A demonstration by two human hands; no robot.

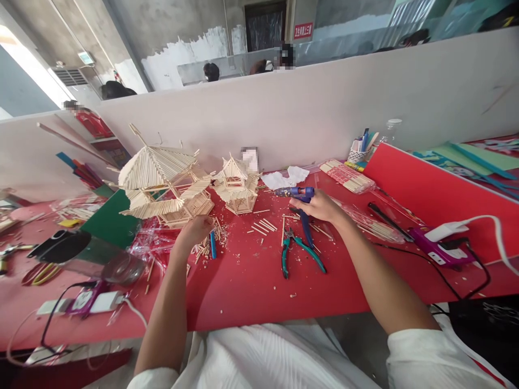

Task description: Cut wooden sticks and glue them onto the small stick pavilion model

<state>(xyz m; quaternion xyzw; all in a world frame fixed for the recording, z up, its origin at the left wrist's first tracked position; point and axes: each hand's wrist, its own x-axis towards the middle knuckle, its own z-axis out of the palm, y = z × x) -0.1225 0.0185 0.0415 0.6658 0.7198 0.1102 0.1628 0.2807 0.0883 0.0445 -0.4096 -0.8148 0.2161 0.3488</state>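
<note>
My right hand (320, 205) is wrapped round the handle of a blue glue gun (300, 193), its nozzle pointing left toward a small pavilion model (239, 186) made of wooden sticks. My left hand (197, 229) is closed by the lower front of a larger stick pavilion (162, 178); whatever its fingers hold is hidden. Below that hand, a blue pen-like stick (213, 245) lies among cut stick pieces. Several short sticks (263, 226) are laid out between the hands. Green-handled pliers (298, 248) rest with handles spread, just below the glue gun.
Bundles of wrapped sticks (348, 175) lie at the right before a red board (441, 200). Purple power strips sit right (441, 248) and left (87, 299), with trailing cables. A clear plastic jug (101, 259) lies at left. A pale partition (284, 116) stands behind.
</note>
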